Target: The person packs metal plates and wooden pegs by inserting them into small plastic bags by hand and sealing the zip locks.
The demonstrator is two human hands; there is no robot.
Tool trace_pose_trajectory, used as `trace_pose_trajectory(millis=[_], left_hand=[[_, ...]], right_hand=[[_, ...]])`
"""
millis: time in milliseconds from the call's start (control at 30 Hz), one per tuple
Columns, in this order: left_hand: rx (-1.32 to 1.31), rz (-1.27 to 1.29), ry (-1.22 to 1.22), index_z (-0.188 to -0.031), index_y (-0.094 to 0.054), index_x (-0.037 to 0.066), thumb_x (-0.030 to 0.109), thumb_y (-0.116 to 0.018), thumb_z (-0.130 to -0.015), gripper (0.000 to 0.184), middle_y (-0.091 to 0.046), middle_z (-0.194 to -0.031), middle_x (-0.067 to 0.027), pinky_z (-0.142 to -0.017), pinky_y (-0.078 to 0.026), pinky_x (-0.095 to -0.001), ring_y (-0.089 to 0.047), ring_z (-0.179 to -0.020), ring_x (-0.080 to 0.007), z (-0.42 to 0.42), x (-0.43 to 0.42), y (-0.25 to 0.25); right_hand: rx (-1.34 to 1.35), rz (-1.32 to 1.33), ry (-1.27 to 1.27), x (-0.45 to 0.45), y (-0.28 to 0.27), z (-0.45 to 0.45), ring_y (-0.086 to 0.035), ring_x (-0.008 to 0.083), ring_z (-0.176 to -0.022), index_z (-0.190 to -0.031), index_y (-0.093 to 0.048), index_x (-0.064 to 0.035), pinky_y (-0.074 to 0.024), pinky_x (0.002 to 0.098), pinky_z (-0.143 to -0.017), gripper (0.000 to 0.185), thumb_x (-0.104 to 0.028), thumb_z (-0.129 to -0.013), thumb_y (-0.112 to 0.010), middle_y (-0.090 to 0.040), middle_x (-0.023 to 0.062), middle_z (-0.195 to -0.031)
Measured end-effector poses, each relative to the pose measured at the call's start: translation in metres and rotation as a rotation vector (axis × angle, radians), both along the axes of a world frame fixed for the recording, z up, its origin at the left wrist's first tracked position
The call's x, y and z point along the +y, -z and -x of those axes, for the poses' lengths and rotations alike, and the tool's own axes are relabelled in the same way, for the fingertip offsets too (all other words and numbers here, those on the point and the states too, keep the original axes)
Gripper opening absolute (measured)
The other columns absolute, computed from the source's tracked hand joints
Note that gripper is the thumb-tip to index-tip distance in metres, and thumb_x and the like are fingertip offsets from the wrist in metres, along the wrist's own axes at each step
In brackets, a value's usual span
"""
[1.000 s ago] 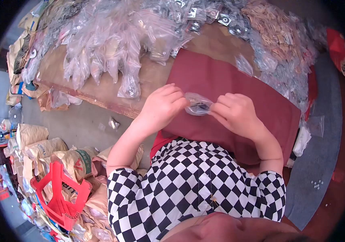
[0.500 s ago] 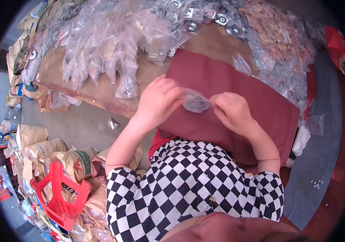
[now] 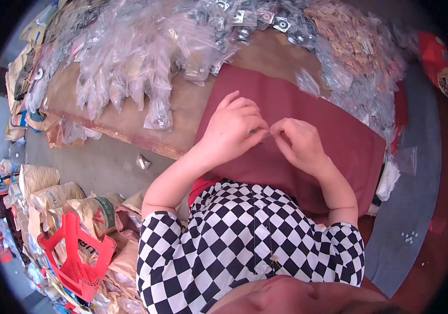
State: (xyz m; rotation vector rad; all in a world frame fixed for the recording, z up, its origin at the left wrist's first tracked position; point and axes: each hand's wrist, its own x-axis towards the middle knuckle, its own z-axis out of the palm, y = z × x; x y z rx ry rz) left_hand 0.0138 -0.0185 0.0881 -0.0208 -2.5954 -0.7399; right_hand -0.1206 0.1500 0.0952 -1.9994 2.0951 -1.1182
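My left hand and my right hand meet at the fingertips above a dark red cloth spread in front of me. Both hands have thumb and fingers pinched together. The clear plastic bag between them is mostly hidden now, and I cannot make out how each hand holds it. Beyond the cloth lies a small clear bag, and to the left a heap of clear plastic bags covers part of the brown table.
Piled bags of orange-brown parts lie at the back right. A red plastic stool and paper sacks stand at lower left. A grey mat runs along the right, with small round pieces on it.
My left hand has moved right, so the fingertips of both hands now meet. The clear bag stretched between them earlier has mostly gone from sight. The view has shifted slightly.
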Motion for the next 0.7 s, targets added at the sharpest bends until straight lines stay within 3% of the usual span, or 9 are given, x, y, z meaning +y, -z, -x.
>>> trace_pose_trajectory(millis=[200,267,333,367,433,467,533,600,700], left_hand=[[0.153,0.040,-0.247,-0.075,-0.071,0.014,0.020,-0.075,-0.069,0.009,-0.068,-0.089,0.0031,-0.108,-0.034,-0.0552,-0.060,-0.106,-0.0221,-0.006,-0.019,0.019],[0.137,0.037,-0.349,-0.076,-0.071,0.011,0.016,-0.076,-0.069,0.010,-0.069,-0.090,0.0013,-0.106,-0.037,-0.0516,-0.059,-0.108,-0.0233,-0.012,-0.034,0.031],[0.131,-0.543,-0.248,-0.088,-0.071,0.008,0.011,-0.077,-0.072,0.018,-0.070,-0.097,-0.0014,-0.103,-0.041,-0.0481,-0.059,-0.112,-0.0217,-0.019,-0.042,0.058],[0.005,-1.013,-0.154,-0.120,-0.062,0.007,0.011,-0.080,-0.074,0.049,-0.064,-0.120,-0.0084,-0.104,-0.043,-0.0422,-0.054,-0.121,-0.0203,-0.023,-0.040,0.069],[0.117,-1.312,0.056,-0.142,-0.041,0.008,0.014,-0.083,-0.073,0.081,-0.049,-0.139,-0.0131,-0.107,-0.041,-0.0376,-0.048,-0.129,-0.0198,-0.017,-0.026,0.088],[0.054,-1.306,0.199,-0.149,-0.029,0.010,0.016,-0.087,-0.068,0.100,-0.038,-0.148,-0.0161,-0.109,-0.039,-0.0349,-0.041,-0.136,-0.0229,-0.019,-0.026,0.101],[-0.037,-0.975,0.162,-0.145,-0.039,0.010,0.019,-0.088,-0.067,0.092,-0.049,-0.141,-0.0145,-0.107,-0.042,-0.0354,-0.049,-0.130,-0.0230,-0.019,-0.018,0.098],[-0.105,-0.842,0.018,-0.136,-0.050,0.009,0.022,-0.088,-0.068,0.079,-0.059,-0.131,-0.0126,-0.103,-0.045,-0.0347,-0.057,-0.120,-0.0214,-0.022,-0.012,0.104],[0.026,-1.005,-0.124,-0.124,-0.061,0.005,0.023,-0.086,-0.071,0.061,-0.068,-0.116,-0.0095,-0.094,-0.049,-0.0331,-0.064,-0.105,-0.0188,-0.052,-0.006,0.104]], right_hand=[[0.029,-0.043,0.001,0.002,0.007,0.005,-0.065,0.0215,-0.066,-0.084,-0.057,-0.0058,-0.0495,0.0322,-0.060,0.017,0.003,-0.075,-0.068,-0.066,0.0068,-0.081],[-0.012,-0.051,0.026,0.001,0.010,0.006,-0.065,0.0207,-0.067,-0.084,-0.058,-0.0058,-0.0493,0.0314,-0.060,0.016,0.002,-0.076,-0.069,-0.066,0.0062,-0.080],[-0.168,-0.047,0.101,-0.001,0.014,0.002,-0.066,0.0273,-0.073,-0.087,-0.059,-0.0063,-0.0510,0.0354,-0.064,0.014,-0.003,-0.078,-0.068,-0.065,0.0094,-0.081],[-0.172,-0.047,0.084,-0.002,0.017,0.002,-0.066,0.0273,-0.073,-0.087,-0.059,-0.0063,-0.0510,0.0354,-0.064,0.014,-0.003,-0.078,-0.068,-0.065,0.0094,-0.081],[-0.242,0.034,0.106,-0.005,0.022,0.002,-0.068,0.0254,-0.076,-0.090,-0.061,-0.0045,-0.0523,0.0327,-0.067,0.016,0.000,-0.078,-0.069,-0.067,0.0098,-0.084],[-0.296,0.040,0.104,-0.006,0.025,0.001,-0.069,0.0226,-0.078,-0.092,-0.061,-0.0030,-0.0529,0.0317,-0.069,0.015,0.003,-0.080,-0.069,-0.068,0.0102,-0.087],[-0.354,0.075,0.105,-0.011,0.026,-0.005,-0.069,0.0207,-0.080,-0.094,-0.063,-0.0026,-0.0537,0.0309,-0.070,0.012,0.002,-0.084,-0.069,-0.068,0.0100,-0.089],[-0.471,0.042,0.092,-0.013,0.032,-0.007,-0.068,0.0186,-0.092,-0.106,-0.061,-0.0015,-0.0538,0.0302,-0.081,0.019,0.003,-0.088,-0.066,-0.068,0.0106,-0.100],[-0.527,0.022,0.126,-0.015,0.029,-0.006,-0.064,0.0182,-0.104,-0.123,-0.056,-0.0012,-0.0503,0.0313,-0.093,0.033,0.003,-0.091,-0.062,-0.066,0.0120,-0.112]])
